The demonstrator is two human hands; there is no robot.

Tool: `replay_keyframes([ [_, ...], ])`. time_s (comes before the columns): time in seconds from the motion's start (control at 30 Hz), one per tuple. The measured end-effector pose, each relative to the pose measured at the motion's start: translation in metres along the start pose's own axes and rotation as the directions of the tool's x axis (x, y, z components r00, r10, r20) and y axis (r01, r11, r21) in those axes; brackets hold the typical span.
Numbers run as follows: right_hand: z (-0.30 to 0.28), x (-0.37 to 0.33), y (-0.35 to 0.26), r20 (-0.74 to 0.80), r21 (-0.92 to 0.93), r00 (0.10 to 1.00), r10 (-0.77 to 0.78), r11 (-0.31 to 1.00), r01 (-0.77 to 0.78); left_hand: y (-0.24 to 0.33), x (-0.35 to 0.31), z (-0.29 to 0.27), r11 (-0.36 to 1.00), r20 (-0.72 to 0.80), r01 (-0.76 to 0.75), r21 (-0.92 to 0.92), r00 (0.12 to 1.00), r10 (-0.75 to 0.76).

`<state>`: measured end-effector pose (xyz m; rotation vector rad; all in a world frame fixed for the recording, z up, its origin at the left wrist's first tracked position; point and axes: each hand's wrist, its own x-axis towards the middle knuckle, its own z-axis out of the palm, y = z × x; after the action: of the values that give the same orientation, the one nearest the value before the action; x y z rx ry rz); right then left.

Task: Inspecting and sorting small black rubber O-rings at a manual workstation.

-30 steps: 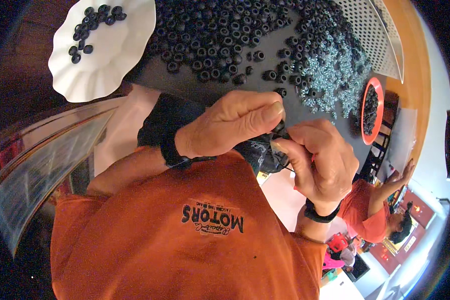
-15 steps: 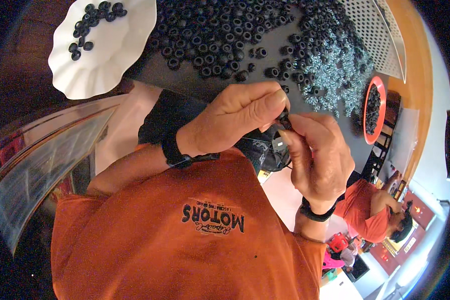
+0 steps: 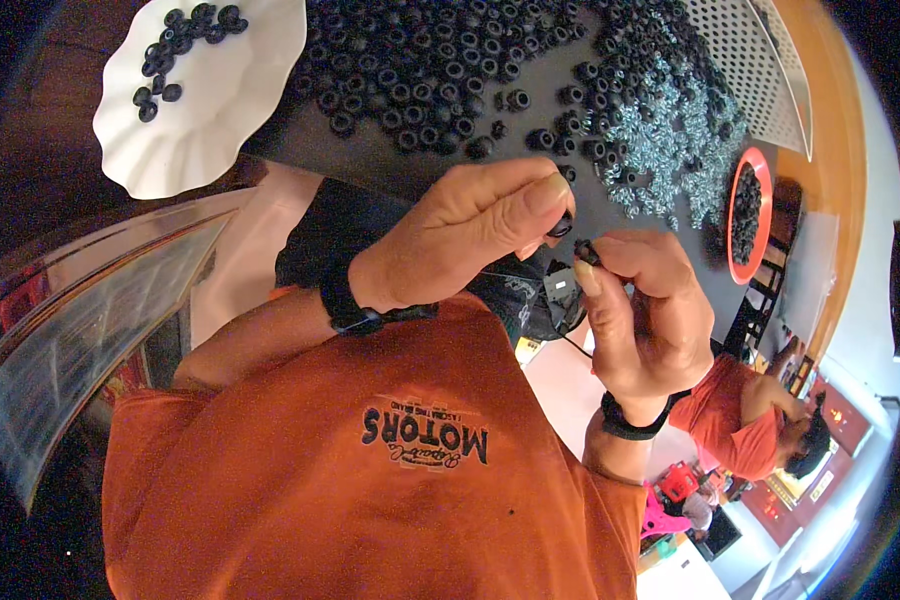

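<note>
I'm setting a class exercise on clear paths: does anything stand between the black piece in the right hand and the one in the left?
Nothing visible does. The small black piece in the right hand and the round black piece in the left hand are apart, with only a gap between.

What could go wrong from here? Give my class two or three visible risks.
The small dark piece pinched in the right hand might slip. The silvery springs lie among black rings, so parts could get mixed up. The orange-red bowl sits at the edge of the table, so a knock could spill it.
</note>
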<state>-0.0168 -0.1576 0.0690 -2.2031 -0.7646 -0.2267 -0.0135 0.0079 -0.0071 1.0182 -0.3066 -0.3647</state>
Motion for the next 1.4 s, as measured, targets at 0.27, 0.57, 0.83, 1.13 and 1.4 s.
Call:
replay_keyframes([
  [0.27,-0.001,0.004,0.0,0.045,0.067,0.999,0.031,0.997,-0.034,0.004,-0.001,0.0,0.997,-0.012,0.05,0.063,0.999,-0.05],
  [0.57,-0.005,0.004,-0.005,0.112,0.054,0.993,0.028,0.998,-0.034,-0.001,0.0,-0.003,0.987,0.071,-0.05,0.151,0.997,0.039],
  [0.83,-0.008,0.004,-0.006,0.166,0.045,0.967,0.191,0.978,-0.201,-0.002,0.001,-0.006,0.983,0.105,-0.06,0.173,0.994,0.042],
  [1.13,-0.008,0.007,0.003,0.269,0.336,0.89,0.368,0.831,-0.444,0.001,0.0,-0.007,0.973,0.115,-0.027,0.227,0.993,0.001],
  [1.4,0.004,-0.002,0.002,0.05,-0.033,0.999,0.021,0.999,-0.019,0.002,-0.003,-0.005,0.993,0.033,0.062,0.096,0.997,-0.066],
])
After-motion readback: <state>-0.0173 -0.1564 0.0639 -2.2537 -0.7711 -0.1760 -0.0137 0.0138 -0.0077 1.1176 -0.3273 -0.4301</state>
